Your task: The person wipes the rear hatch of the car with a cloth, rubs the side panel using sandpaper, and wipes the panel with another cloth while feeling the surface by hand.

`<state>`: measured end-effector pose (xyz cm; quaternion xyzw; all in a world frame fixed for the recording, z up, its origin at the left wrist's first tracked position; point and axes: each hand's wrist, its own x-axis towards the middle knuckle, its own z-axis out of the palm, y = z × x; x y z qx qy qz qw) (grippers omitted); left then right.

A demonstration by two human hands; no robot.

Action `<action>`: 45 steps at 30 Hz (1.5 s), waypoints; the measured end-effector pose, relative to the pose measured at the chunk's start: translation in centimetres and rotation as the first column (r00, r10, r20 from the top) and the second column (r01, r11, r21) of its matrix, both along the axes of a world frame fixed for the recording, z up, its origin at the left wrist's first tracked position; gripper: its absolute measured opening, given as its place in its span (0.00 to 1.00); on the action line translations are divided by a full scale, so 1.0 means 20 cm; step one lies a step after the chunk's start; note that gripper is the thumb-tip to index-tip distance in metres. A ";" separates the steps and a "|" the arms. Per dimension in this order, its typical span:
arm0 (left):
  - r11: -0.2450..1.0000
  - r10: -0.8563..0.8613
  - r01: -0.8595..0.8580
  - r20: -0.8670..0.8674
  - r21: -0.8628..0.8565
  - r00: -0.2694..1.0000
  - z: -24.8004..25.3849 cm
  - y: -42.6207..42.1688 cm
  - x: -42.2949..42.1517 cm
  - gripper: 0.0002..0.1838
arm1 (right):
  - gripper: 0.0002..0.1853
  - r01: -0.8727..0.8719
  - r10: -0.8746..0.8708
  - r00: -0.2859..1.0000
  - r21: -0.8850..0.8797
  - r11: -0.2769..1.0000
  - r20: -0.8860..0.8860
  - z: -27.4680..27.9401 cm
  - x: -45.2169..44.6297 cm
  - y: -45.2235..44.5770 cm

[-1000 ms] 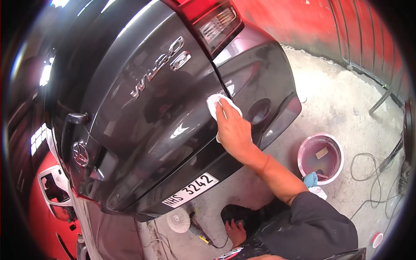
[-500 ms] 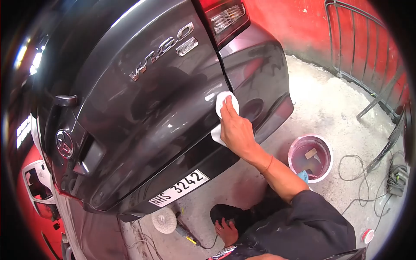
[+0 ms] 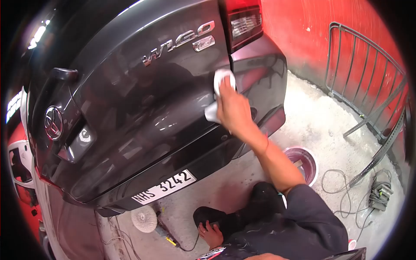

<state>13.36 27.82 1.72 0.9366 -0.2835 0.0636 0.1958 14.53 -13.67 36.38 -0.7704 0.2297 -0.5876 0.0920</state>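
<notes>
Wiping step, likely. Right hand [image 3: 235, 113] grips white cloth [image 3: 224, 80] against tailgate [image 3: 173, 99], below tail light [image 3: 246, 27]; left hand [image 3: 211, 235] well below it (fingers loosely spread). Next stroke calls for flat, light pressure.

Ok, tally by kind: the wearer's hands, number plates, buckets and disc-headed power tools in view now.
Hands: 2 (right hand, left hand)
Number plate: 1
Bucket: 1
Disc-headed power tool: 1
Total: 5
</notes>
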 end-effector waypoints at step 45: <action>0.999 -0.039 0.040 0.075 -0.012 0.996 -0.02 -0.04 0.01 0.24 | 0.18 -0.108 0.111 0.993 -0.074 0.991 0.043 0.07 -0.06 -0.01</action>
